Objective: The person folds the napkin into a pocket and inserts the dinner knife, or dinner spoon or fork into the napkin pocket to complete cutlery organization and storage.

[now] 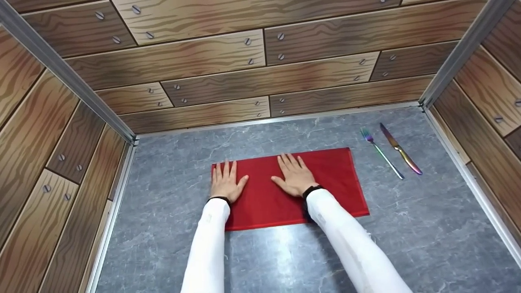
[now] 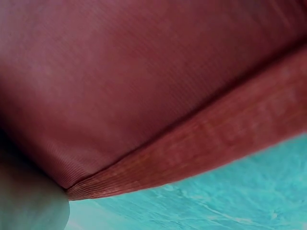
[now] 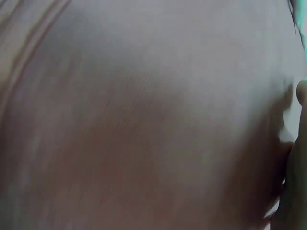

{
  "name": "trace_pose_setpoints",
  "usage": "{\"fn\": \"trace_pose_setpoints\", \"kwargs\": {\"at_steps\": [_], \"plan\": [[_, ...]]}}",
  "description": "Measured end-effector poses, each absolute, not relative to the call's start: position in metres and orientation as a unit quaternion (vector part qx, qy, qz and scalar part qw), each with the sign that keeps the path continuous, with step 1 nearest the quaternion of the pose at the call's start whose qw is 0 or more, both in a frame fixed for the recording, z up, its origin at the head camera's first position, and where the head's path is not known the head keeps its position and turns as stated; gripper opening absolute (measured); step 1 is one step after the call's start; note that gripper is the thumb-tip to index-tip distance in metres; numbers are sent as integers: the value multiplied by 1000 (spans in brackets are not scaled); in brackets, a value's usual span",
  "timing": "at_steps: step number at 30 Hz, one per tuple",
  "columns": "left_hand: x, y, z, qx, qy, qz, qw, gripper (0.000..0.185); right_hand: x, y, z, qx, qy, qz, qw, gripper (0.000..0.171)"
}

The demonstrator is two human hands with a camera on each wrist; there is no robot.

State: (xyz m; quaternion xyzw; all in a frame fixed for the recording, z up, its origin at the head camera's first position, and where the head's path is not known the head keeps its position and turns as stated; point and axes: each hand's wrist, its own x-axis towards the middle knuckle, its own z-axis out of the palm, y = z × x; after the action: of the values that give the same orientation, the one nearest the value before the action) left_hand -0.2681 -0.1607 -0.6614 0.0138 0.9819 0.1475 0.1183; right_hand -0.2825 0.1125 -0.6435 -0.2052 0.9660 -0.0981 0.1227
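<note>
The left hand (image 1: 226, 185) lies palm down on the cloth (image 1: 260, 203), its fingers straight and slightly apart, the thumb held out to the right, gripping nothing. The right hand (image 1: 295, 177) rests palm down on the same cloth, its fingers straight too and its thumb pointing out to the left, with nothing held. The cloth, a red oblong, spreads flat under both sets of fingers: its far edge runs along by the fingertips, its left end is just by the left fingers, a bare red strip shows between the two thumbs, and its right end stretches past the right fingers. Its near edge lies behind all the fingers, closer to the person. To the right of the right fingers, well apart from them and off the cloth, is the fork (image 1: 382, 154), tines pointing away; the knife (image 1: 401, 149) lies just beyond it, farther right, the two not touching. Around the cloth, on every side of the fingers, is the grey table (image 1: 171, 175). Behind the fingers come black bands (image 1: 220, 199) and white sleeves (image 1: 206, 244). Ahead of the fingertips, past the table, stands a plank-patterned wall (image 1: 211, 55). The right wrist view is blurred.
</note>
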Motion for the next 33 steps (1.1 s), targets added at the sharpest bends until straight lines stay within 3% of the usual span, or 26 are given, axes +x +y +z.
{"fn": "trace_pose_setpoints", "kwargs": {"at_steps": [21,33], "plan": [[-267,-162,-662,10,981,154,114,80,-291,237,-647,-109,975,-154,119,82],[-267,-163,-657,14,980,160,121,82,-285,248,-649,-77,977,-165,109,91]]}}
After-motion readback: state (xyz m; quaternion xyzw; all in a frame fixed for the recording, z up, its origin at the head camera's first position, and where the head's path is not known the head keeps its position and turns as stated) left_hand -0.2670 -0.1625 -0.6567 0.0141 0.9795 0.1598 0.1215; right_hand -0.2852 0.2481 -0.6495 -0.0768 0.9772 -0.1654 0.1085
